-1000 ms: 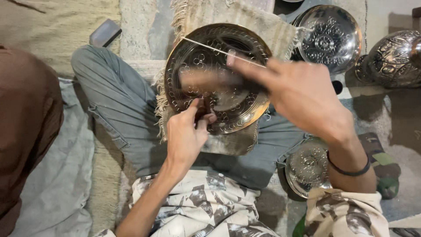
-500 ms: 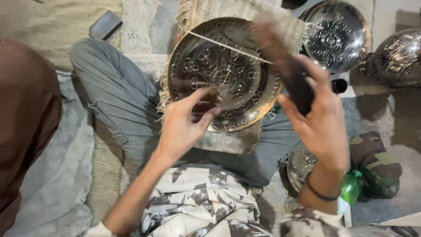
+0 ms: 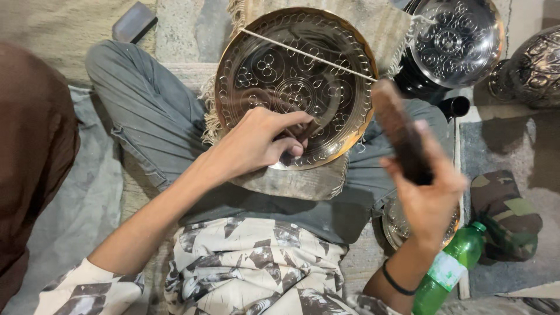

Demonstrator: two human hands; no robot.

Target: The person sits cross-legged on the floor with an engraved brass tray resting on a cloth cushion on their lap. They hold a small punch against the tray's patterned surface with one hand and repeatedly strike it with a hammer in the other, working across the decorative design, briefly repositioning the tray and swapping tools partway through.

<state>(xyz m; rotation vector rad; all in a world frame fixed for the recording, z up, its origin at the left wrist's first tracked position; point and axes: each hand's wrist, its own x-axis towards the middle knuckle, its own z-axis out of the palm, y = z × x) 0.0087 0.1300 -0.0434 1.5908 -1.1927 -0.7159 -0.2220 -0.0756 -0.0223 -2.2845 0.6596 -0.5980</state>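
Observation:
A round engraved metal plate (image 3: 274, 70) with floral patterns rests on a fringed cloth pad (image 3: 291, 182) over my lap. A thin pale cord (image 3: 303, 53) runs across its upper part. My left hand (image 3: 259, 143) presses on the plate's lower rim, fingers pinched around a small dark tool that is mostly hidden. My right hand (image 3: 429, 192) is raised to the right of the plate and grips a dark brown wooden mallet (image 3: 399, 128), blurred, its head pointing up over the plate's right edge.
Another engraved silver plate (image 3: 458, 41) leans at the upper right beside a dark embossed vessel (image 3: 534, 67). A small engraved dish (image 3: 394, 224) lies under my right wrist. A green plastic bottle (image 3: 449, 268) and a camouflage cap (image 3: 507, 216) sit at the lower right. A dark block (image 3: 134, 22) lies upper left.
My right hand has drawn back from over the plate to its right side, lifting the mallet upright. The left hand stays at the plate's lower rim.

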